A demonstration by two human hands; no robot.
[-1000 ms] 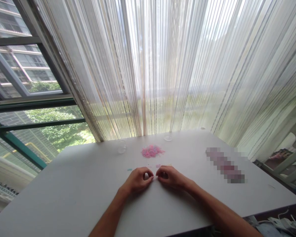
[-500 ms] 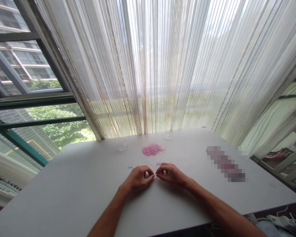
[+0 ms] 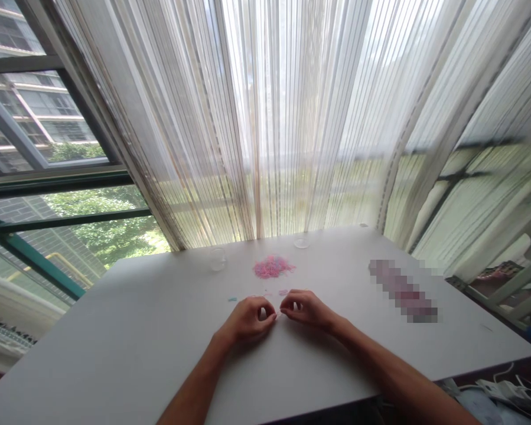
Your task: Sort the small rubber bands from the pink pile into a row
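My left hand [image 3: 251,316] rests low over the white table, its thumb and forefinger pinched together. Facing it, my right hand [image 3: 307,308] is closed in a similar pinch. A thin, pale small rubber band [image 3: 279,314] shows faintly between the two sets of fingertips; its exact shape is too small to tell. Just beyond the hands lie a few pink bands [image 3: 283,293] and a small teal piece [image 3: 233,299]. Farther back is a loose pile of pink and purple small rubber bands [image 3: 273,267].
On the white table [image 3: 114,342], a clear round container [image 3: 218,260] stands back left, and a clear shallow dish or lid [image 3: 301,242] lies at the back. A pixelated elongated object [image 3: 402,290] is at right. White cables [image 3: 504,386] lie beyond the front right edge.
My right fingertips have risen slightly, and the gap between the hands has widened a little, showing more of the pale band. At right, the curtain has shifted left.
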